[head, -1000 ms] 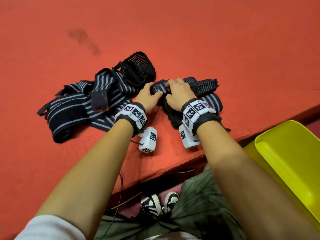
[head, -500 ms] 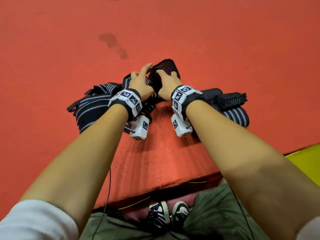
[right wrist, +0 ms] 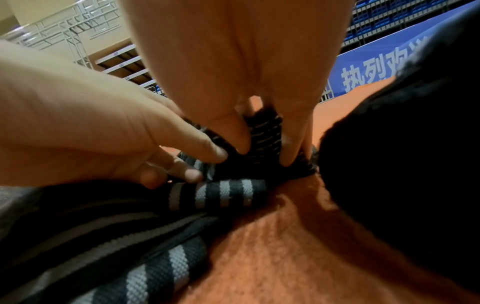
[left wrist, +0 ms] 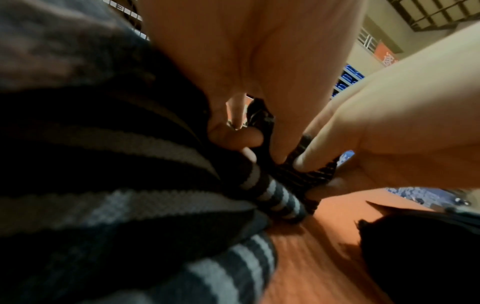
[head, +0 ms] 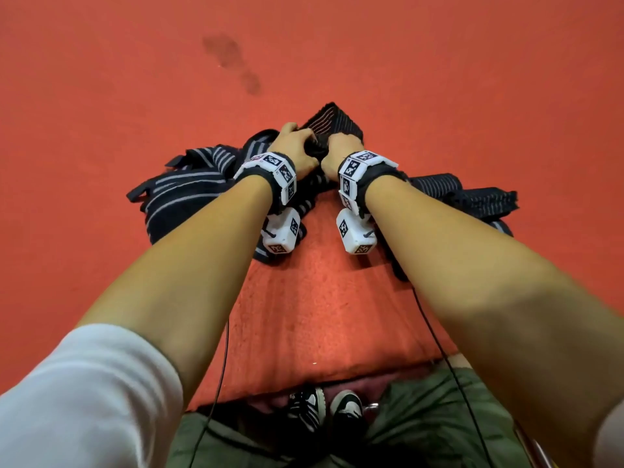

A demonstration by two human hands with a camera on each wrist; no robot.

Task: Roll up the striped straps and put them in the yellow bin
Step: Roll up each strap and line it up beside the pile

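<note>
Both hands, left hand (head: 297, 148) and right hand (head: 339, 150), clench the striped strap (head: 332, 125); only wrist views show fingertips (right wrist: 240, 147) pressing it. Yellow bin has left frame.

A blue banner (right wrist: 376, 61) behind the orange floor carries large white Chinese characters; "热烈" reads clearly, and the rest is cut off by a dark shape.
</note>
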